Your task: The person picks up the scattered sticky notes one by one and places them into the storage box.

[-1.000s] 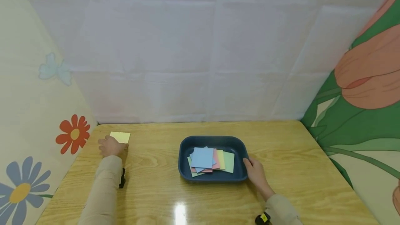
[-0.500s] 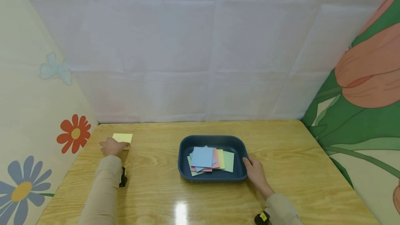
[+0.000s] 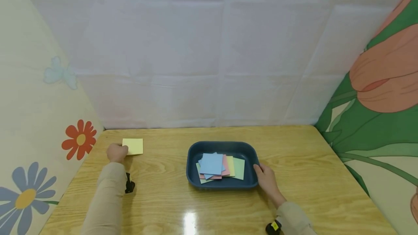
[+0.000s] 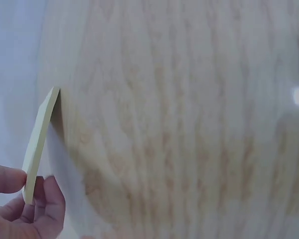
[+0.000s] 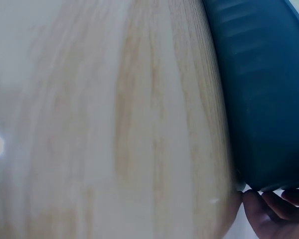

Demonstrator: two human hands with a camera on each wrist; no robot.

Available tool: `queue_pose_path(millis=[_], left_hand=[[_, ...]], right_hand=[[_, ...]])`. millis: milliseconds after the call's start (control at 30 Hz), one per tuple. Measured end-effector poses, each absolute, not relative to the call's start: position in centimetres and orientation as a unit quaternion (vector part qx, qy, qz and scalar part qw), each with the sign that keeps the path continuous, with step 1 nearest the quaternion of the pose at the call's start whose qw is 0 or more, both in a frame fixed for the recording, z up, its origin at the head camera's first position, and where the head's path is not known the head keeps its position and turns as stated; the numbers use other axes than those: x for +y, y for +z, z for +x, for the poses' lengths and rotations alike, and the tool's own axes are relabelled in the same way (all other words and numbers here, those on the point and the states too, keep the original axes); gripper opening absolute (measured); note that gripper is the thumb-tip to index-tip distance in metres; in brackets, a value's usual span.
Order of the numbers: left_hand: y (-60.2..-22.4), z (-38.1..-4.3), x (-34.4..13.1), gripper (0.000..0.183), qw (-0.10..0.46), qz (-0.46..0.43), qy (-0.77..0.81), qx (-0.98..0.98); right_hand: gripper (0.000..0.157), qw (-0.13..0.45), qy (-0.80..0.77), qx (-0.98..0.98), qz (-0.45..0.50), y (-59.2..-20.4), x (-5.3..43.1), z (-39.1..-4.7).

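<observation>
At the far left of the table, my left hand (image 3: 117, 152) pinches a yellow sticky note pad (image 3: 133, 146) by its left edge, thumb on top. In the left wrist view the pad (image 4: 41, 144) is seen edge-on, tilted over the wood, with curled fingers (image 4: 52, 199) beneath it. My right hand (image 3: 267, 180) grips the right rim of a dark blue tray (image 3: 225, 187), thumb over the edge. Its fingers (image 5: 269, 209) lie under the end of the tray in the right wrist view. Inside the tray is an overlapping heap of blue, pink, yellow and green pads (image 3: 211, 164).
The wooden table (image 3: 163, 206) runs back to a white cloth (image 3: 196, 64). Flower-printed panels stand at the left (image 3: 29, 119) and right (image 3: 385, 119). A black wrist strap part (image 3: 129, 185) shows beside the left sleeve.
My left hand has swung slightly right, its fingers closing in, and the yellow pad has come right with it into fuller view. The right hand and tray have stayed put.
</observation>
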State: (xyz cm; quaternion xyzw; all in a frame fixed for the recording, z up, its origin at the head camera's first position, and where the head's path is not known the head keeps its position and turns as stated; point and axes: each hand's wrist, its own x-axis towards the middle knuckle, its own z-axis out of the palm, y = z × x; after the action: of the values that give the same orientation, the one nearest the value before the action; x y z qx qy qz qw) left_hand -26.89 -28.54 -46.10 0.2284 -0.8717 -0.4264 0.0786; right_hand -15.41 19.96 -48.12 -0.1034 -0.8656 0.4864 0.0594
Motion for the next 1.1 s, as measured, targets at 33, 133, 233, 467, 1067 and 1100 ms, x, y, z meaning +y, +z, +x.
queue_pose_path(millis=[33,133,233,467,1067,1100], left_hand=[[-46.0,-26.9,-28.5,0.032,0.07,0.234,-0.434,-0.867],[-45.6,-27.1,-28.3,0.043,0.061,0.246,-0.444,-0.859],[-45.3,-27.1,-28.3,0.044,0.052,0.25,-0.468,-0.846],[-44.9,-27.1,-28.3,0.043,0.03,0.229,-0.515,-0.826],[-44.5,-26.7,-27.3,0.038,0.02,0.186,-0.6,-0.777],[-44.4,-26.6,-27.2,0.038,0.017,0.184,-0.599,-0.779]], right_hand=[[0.028,0.059,0.487,-0.865,-0.104,-48.1,19.9,-15.4],[0.028,0.058,0.486,-0.866,-0.104,-48.1,20.0,-15.4],[0.029,0.057,0.485,-0.867,-0.103,-48.2,20.0,-15.4],[0.029,0.056,0.485,-0.867,-0.1,-48.2,20.0,-15.4],[0.028,0.065,0.49,-0.864,-0.097,-48.3,20.0,-15.5],[0.027,0.067,0.489,-0.864,-0.096,-48.3,19.9,-15.5]])
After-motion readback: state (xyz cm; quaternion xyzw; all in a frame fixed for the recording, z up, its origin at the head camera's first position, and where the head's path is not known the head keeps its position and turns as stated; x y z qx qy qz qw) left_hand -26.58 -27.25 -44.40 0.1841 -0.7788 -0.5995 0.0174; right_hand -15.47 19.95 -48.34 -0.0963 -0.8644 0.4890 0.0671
